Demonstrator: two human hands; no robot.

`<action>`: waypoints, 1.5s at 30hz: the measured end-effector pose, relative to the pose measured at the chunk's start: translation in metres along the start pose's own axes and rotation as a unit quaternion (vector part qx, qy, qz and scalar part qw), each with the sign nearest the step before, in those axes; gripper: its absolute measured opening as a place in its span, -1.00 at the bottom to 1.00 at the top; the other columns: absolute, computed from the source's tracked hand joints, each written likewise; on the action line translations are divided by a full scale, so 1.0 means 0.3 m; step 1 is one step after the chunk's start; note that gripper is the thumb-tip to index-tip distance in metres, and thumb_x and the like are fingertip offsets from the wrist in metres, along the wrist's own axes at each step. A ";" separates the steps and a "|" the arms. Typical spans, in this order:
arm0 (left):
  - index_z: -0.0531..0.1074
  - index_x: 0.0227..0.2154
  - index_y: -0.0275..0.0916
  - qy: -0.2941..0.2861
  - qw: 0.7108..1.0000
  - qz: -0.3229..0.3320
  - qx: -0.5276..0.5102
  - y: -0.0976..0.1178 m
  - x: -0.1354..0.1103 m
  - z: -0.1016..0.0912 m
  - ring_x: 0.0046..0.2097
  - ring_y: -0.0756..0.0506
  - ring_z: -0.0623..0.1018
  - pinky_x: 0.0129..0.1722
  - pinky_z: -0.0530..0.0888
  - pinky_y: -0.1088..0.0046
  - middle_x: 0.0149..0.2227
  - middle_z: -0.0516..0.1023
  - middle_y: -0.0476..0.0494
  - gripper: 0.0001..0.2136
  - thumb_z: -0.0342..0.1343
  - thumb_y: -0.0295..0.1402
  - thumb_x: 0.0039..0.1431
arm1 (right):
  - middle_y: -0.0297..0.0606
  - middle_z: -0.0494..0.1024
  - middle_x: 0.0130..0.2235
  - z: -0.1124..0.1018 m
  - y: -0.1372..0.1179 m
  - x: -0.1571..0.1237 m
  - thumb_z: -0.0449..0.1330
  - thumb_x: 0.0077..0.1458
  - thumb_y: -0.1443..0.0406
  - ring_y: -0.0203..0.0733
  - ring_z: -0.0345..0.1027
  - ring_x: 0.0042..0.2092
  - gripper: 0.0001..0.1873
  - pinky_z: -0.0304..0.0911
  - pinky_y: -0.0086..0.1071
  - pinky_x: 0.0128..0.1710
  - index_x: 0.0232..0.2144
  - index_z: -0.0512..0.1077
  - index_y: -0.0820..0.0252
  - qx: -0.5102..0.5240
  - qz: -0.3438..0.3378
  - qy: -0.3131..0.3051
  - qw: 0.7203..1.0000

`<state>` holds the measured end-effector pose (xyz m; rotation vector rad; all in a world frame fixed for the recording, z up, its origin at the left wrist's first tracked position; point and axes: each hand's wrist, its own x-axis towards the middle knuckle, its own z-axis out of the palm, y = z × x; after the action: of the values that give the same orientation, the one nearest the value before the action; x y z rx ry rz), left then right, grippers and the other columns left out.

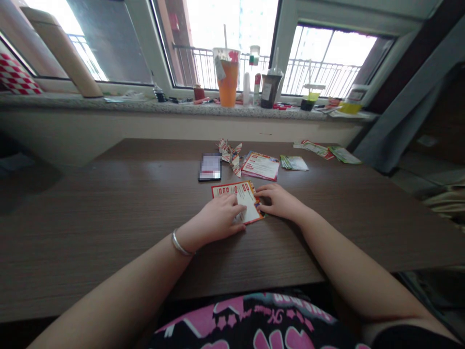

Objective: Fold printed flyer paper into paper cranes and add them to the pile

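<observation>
Head view shows the left hand [214,219] and right hand [279,201] resting palm-down on a red-bordered printed card [238,201], which lies flat on a brown wood-grain table [109,232] directly in front of the person. Neither hand is closed. The left fingers lie extended across the card's lower part, and the right fingertips rest at its right edge, apparently without pinching it. This two-sided contact appears to steady the card against the tabletop, though the exact finger pressure cannot be determined. A metal bangle [180,243] encircles the left wrist. Beyond the card, a folded paper figure [230,157] lies between a smartphone [209,167] and a stack of printed cards [260,166], all just clear of the hands. Smaller printed cards [294,163] and loose paper strips [313,149] lie farther right, toward the table's far edge, which sits below a stone windowsill [163,107]. Open tabletop extends on both sides of the hands and between the card and the near edge, leaving room for lateral movement. Forward movement is limited by the nearby items.
</observation>
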<state>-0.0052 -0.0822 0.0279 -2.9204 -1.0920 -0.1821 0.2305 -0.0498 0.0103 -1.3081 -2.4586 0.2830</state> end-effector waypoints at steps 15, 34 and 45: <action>0.17 0.23 -0.18 -0.113 0.993 -0.002 -0.022 -0.019 -0.025 -0.022 0.30 -0.31 0.18 0.25 0.13 0.18 0.31 0.13 -0.33 -0.33 0.10 -0.02 0.09 | 0.00 0.34 0.18 0.026 -0.005 0.007 0.24 0.07 0.14 0.06 0.15 0.21 -0.46 0.05 -0.08 0.22 0.07 0.42 0.27 -0.025 -0.023 -0.035 0.999; 0.50 -0.28 -0.24 -0.071 0.997 -0.007 -0.021 -0.010 -0.013 -0.051 -0.17 -0.16 0.56 -0.14 0.46 0.34 -0.20 0.57 -0.16 -0.75 -0.09 -0.38 0.14 | -0.21 0.58 -0.13 0.014 -0.071 0.001 0.21 0.07 0.42 -0.12 0.40 -0.07 -0.78 0.25 -0.22 0.01 -0.20 0.54 0.16 -0.004 -0.119 -0.025 0.993; 0.53 -0.31 -0.23 -0.057 0.998 -0.029 -0.005 -0.005 -0.006 -0.041 -0.15 -0.17 0.57 -0.17 0.47 0.35 -0.19 0.60 -0.14 -0.73 -0.10 -0.34 0.19 | -0.20 0.58 -0.16 0.008 -0.084 -0.006 0.33 0.01 0.16 -0.11 0.40 -0.10 -0.73 0.24 -0.26 -0.05 -0.25 0.54 0.18 0.014 -0.142 -0.056 0.988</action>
<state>-0.0089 -0.0830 0.0397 -2.9425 -1.1955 -0.0208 0.2113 -0.0652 0.0160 -0.9355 -2.6830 0.3223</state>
